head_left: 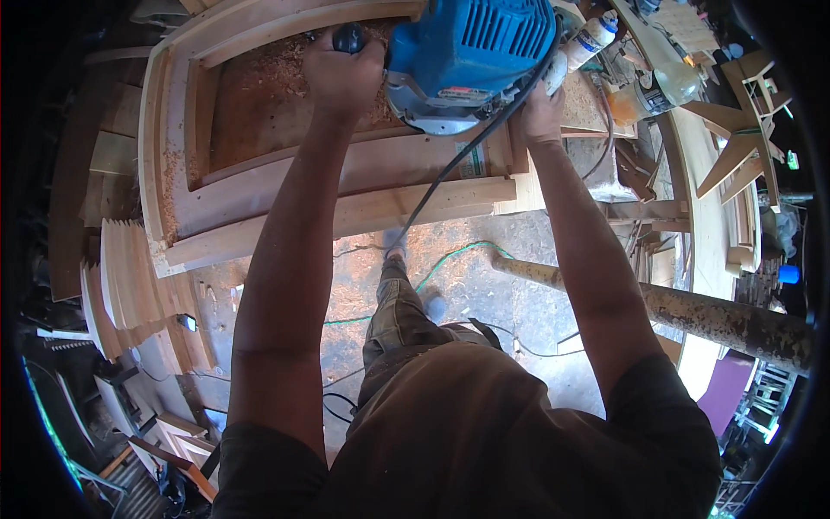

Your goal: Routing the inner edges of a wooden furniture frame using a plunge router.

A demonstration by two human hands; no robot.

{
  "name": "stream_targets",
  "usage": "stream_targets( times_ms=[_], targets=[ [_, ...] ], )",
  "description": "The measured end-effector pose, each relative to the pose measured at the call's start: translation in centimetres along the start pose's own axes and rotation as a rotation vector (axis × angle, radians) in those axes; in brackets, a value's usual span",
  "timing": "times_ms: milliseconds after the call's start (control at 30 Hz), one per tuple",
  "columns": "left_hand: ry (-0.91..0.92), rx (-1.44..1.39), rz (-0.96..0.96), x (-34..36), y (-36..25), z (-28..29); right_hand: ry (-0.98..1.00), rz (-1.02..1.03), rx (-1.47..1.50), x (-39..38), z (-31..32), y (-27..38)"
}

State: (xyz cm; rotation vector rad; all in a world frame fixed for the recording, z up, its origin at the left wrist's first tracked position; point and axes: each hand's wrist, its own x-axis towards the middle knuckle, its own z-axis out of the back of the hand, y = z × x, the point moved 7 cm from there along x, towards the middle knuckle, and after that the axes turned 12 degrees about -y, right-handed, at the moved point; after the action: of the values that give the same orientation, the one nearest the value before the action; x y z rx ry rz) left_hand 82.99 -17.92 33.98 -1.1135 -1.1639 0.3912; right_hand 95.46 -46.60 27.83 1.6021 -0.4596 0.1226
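Note:
A blue power router with a silver base and a dangling black cord is at the top centre, over a pale wooden frame with a recessed, shaving-strewn panel. My left hand is closed on the router's black knob at its left side. My right hand is wrapped round the handle on the router's right, partly hidden by the tool and cord. Just beyond it stand a white bottle and a plastic bottle with orange liquid.
Cut boards lean at the left. A wooden bench with offcuts runs down the right, crossed below by a mottled pipe. A green hose and cables lie on the dusty floor by my feet.

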Motion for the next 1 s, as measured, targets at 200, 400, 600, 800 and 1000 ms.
stream_targets(
  times_ms=[200,400,600,800,1000],
  targets=[
    [-0.02,0.051,0.013,-1.7,-0.2,0.8,-0.016,-0.055,-0.061,-1.4,2.7,-1.6],
    [0.058,0.036,0.129,-4.0,-1.0,1.6,0.116,0.052,-0.025,-2.2,3.9,-2.8],
    [0.049,0.013,0.078,-3.1,-0.9,1.6,0.051,0.056,-0.008,-1.8,5.0,-5.3],
    [0.037,0.016,0.06,-0.2,-0.3,-0.3,0.041,0.15,-0.207,0.6,2.2,-2.2],
    [-0.039,-0.028,-0.059,4.8,0.6,-3.3,0.079,0.184,-0.025,5.8,-3.4,-1.7]
  ],
)
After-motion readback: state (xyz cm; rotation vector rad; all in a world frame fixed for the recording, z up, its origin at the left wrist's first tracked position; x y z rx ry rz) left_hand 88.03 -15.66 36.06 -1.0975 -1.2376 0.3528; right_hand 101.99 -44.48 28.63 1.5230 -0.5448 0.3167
